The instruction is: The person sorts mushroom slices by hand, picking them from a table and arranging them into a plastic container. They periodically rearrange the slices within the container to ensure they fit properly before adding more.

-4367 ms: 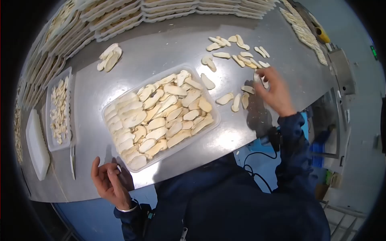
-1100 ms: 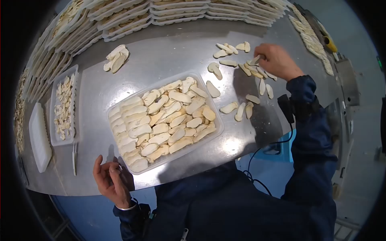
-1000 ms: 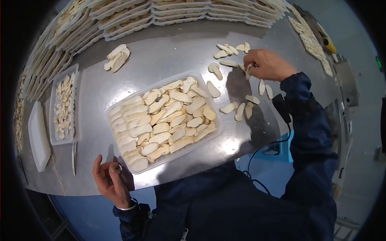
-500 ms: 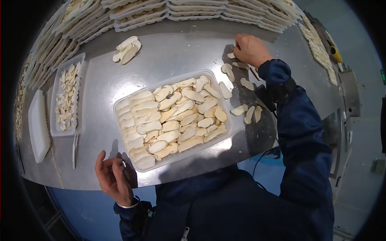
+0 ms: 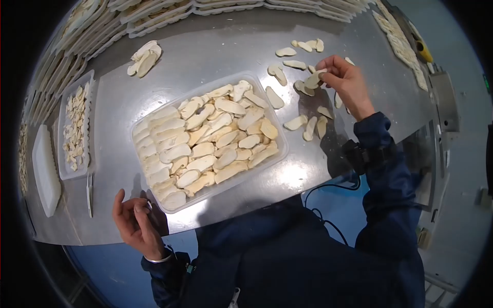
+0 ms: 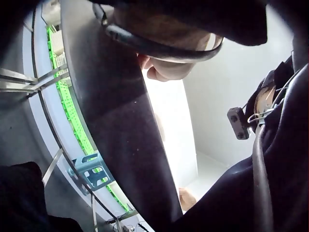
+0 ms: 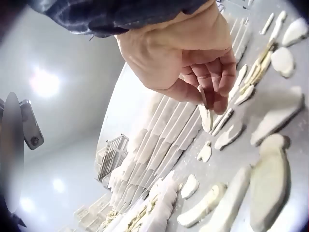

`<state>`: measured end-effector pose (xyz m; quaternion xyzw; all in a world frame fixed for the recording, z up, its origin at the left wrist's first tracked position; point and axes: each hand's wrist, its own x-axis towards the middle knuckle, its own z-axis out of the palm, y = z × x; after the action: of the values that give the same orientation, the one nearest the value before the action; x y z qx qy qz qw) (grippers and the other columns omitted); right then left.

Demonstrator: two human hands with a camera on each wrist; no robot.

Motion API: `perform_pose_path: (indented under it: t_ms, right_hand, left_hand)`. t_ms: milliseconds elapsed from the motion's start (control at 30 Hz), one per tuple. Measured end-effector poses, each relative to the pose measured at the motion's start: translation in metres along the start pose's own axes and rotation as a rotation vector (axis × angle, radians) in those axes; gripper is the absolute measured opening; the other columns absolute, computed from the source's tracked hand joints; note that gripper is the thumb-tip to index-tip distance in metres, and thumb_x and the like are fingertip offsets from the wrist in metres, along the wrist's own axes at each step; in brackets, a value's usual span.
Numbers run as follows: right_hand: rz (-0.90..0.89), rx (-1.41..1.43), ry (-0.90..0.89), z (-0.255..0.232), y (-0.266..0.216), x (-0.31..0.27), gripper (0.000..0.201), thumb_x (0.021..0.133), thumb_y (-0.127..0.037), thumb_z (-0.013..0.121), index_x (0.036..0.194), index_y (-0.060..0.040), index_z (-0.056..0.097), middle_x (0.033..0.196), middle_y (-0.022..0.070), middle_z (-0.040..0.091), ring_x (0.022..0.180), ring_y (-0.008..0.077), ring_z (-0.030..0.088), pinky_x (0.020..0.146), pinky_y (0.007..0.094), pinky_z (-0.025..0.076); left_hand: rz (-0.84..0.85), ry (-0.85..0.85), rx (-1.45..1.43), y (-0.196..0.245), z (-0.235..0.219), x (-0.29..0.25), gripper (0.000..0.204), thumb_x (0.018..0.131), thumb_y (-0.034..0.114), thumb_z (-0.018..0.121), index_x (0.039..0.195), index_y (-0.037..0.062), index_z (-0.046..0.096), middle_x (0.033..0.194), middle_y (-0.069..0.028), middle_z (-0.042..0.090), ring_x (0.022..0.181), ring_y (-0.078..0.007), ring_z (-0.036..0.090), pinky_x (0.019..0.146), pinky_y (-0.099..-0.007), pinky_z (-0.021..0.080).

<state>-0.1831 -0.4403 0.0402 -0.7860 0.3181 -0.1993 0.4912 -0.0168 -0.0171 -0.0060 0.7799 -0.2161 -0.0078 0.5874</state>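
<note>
Between the right hand's [image 5: 343, 82] fingertips a pale slice [image 5: 312, 80] is pinched above the tabletop [image 5: 215, 56]; the right wrist view shows it edge-on. Three slices [image 5: 309, 126] lie nearer the body. Left hand [image 5: 134, 225] rests loosely curled, holding nothing, beside one filled tray [image 5: 280, 154].

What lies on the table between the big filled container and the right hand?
In the head view, loose mushroom slices lie on bare steel between the container and the right hand.

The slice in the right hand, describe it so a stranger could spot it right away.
Start at the big clear tray of pale slices mid-table, then look to the loose slices scattered beyond its far right corner. The right hand pinches one slice there; it alone is lifted off the steel.
</note>
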Motion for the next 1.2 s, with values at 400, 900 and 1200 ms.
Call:
perform_pose_path:
  t_ms: [400,900,1200]
  right_hand:
    - [-0.423,-0.569,0.100,0.001,0.017,-0.033,0.014,0.079,-0.002,0.059,0.093,-0.0018,0.057,0.090,0.0124,0.060,0.082,0.0283,0.060,0.071,0.0353,0.048]
    - [-0.250,-0.772,0.105,0.012,0.012,-0.034,0.017,0.077,-0.011,0.065,0.087,0.0012,0.058,0.087,0.0165,0.060,0.079,0.0342,0.060,0.071,0.0404,0.048]
    - [-0.148,-0.740,0.090,0.011,0.011,-0.031,0.020,0.075,-0.013,0.068,0.088,-0.0005,0.058,0.087,0.0151,0.061,0.077,0.0315,0.061,0.069,0.0379,0.049]
  left_hand:
    - [0.034,-0.012,-0.008,-0.004,-0.001,0.000,0.036,0.098,0.006,0.049,0.133,-0.0028,0.044,0.088,-0.0063,0.059,0.075,-0.0080,0.047,0.071,-0.0219,0.040]
    - [0.017,-0.010,-0.010,-0.001,-0.001,0.001,0.038,0.096,0.007,0.051,0.132,-0.0025,0.045,0.088,-0.0075,0.061,0.074,-0.0084,0.052,0.069,-0.0210,0.042]
    - [0.039,-0.013,-0.014,0.001,-0.002,0.001,0.038,0.095,0.005,0.051,0.131,-0.0037,0.045,0.087,-0.0084,0.061,0.073,-0.0091,0.052,0.069,-0.0217,0.043]
